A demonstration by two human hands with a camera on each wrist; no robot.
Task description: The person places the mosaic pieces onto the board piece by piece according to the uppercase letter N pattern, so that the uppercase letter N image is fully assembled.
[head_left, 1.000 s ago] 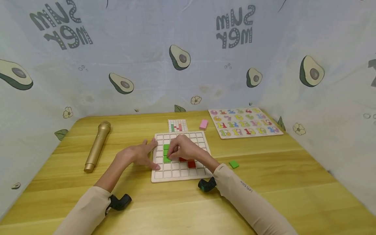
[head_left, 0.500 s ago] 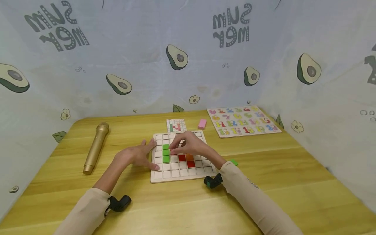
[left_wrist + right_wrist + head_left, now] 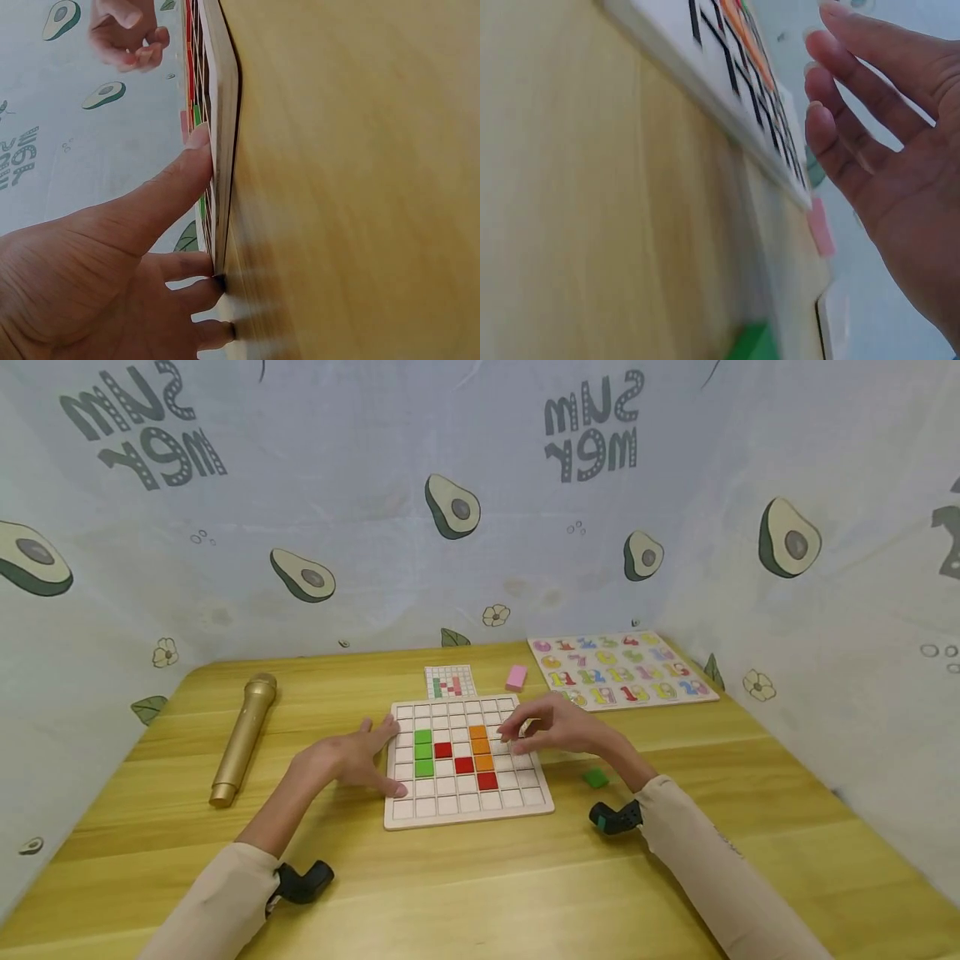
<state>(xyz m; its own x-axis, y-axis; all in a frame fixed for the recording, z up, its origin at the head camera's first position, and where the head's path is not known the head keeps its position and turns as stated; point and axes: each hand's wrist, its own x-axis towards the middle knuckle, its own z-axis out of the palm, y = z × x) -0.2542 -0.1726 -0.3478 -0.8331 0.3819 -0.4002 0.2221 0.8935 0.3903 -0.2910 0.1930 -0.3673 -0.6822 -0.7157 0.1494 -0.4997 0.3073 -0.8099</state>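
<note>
A white gridded board (image 3: pixel 517 799) lies on the table with colored square tiles in its cells. Three green tiles (image 3: pixel 423 752) form a column on the left, red tiles (image 3: pixel 464 765) step down diagonally, and orange tiles (image 3: pixel 481 746) stack in another column. At the board's left edge, my left hand (image 3: pixel 358 760) has its fingers spread. Its thumb (image 3: pixel 176 187) rests on the rim in the left wrist view. My right hand (image 3: pixel 562 727) hovers over the board's right side, fingers loosely bent, and nothing shows between them in the right wrist view (image 3: pixel 900 142).
Right of the board lies a loose green tile (image 3: pixel 596 777). Behind it are a small pattern card (image 3: pixel 450 672) and a pink block (image 3: pixel 517 677). A number puzzle board (image 3: pixel 637 706) sits back right, a gold microphone (image 3: pixel 243 740) at left. A printed cloth (image 3: pixel 390 610) hangs behind.
My right hand has placed a red tile beside the green column, let it go and moved right, uncovering the orange tiles. My left hand has stayed at the board's edge.
</note>
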